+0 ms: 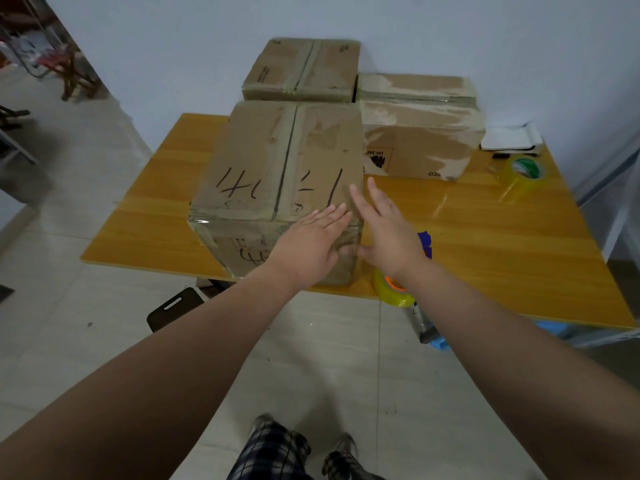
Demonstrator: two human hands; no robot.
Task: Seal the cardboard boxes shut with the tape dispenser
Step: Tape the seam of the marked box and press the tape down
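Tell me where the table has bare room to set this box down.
Bare wood lies left of the near box, and widely on the right between the tape dispenser and the loose tape roll. The back is crowded with boxes.

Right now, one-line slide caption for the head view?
Both open hands, left and right, press the front box's near right corner on the table.

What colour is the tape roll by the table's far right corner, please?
Yellowish tape roll, with a green-and-white core; head view.
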